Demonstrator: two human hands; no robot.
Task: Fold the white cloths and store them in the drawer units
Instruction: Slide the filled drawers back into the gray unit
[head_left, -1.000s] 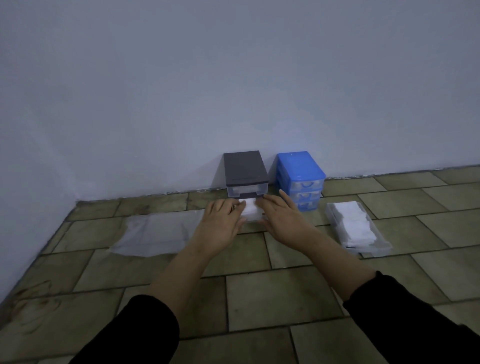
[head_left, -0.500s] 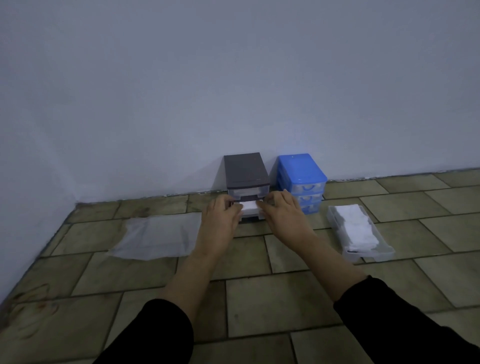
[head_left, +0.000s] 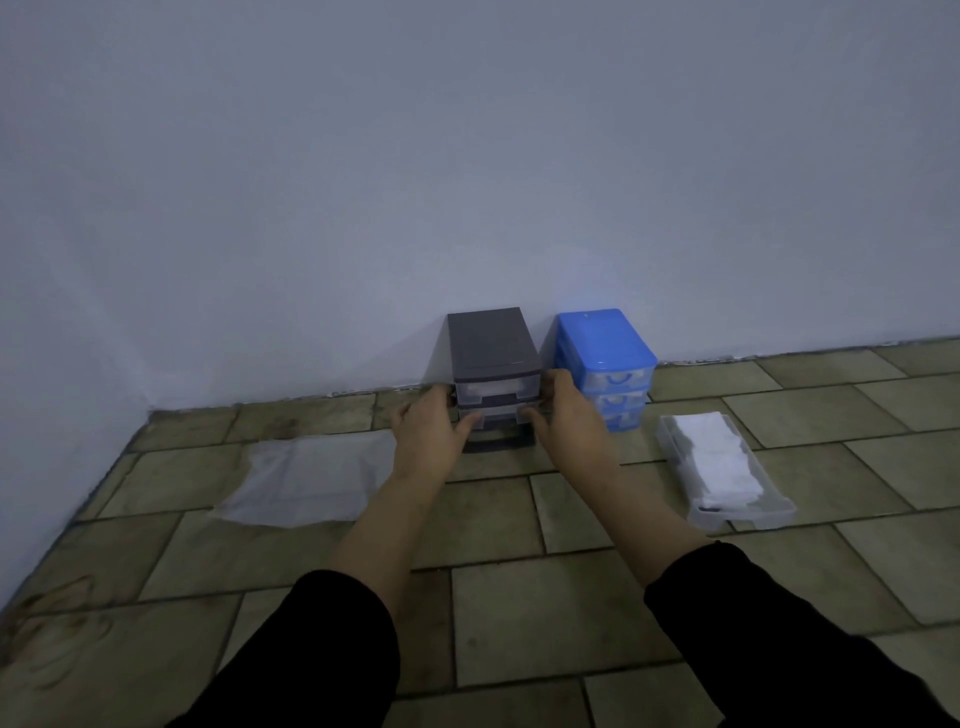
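Change: middle drawer (head_left: 496, 413), pulled out with a white cloth showing a second ago, now sits nearly flush in the grey drawer unit (head_left: 492, 364).
Left hand (head_left: 428, 431): fingers extended, thumb against the drawer front's left end.
Right hand (head_left: 563, 410): fingers extended, touching its right end.
Remaining cloths (head_left: 714, 457): stacked in clear tray (head_left: 748, 512), right of blue drawer unit (head_left: 602, 358).
Floor: plastic sheet (head_left: 311, 478) at left.

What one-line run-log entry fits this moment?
step: closing middle drawer | unit: grey unit | hands: left, right on drawer front | tray: cloths left
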